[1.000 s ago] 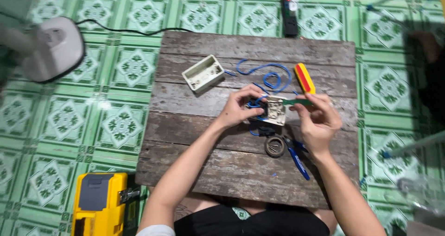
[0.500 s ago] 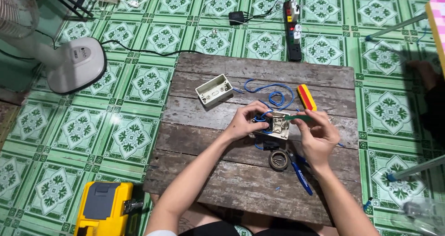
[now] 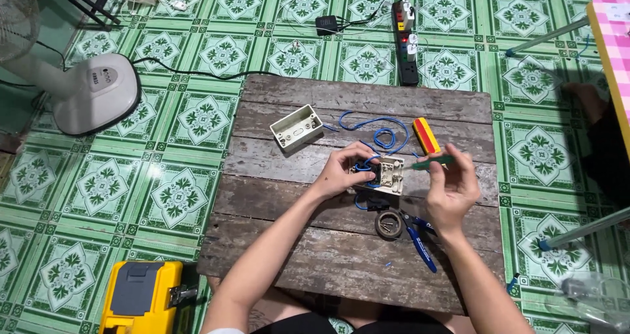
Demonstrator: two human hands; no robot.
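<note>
While seen from the head camera: both hands work over a wooden board [image 3: 328, 262].
Left hand [image 3: 341, 171]: fingers curled around the beige switch plate [image 3: 391, 174], gripping it just above the board's middle.
Right hand [image 3: 451, 188]: pinched closed on a green screwdriver [image 3: 430, 163].
Screwdriver axis: roughly level, tip pointing left, touching the plate.
Blue wire [image 3: 377, 137]: looped behind the plate.

Left hand [image 3: 341, 173] curled, fingers closed; right hand [image 3: 453, 189] raised, fingertips pinched; forearms converging.
</note>
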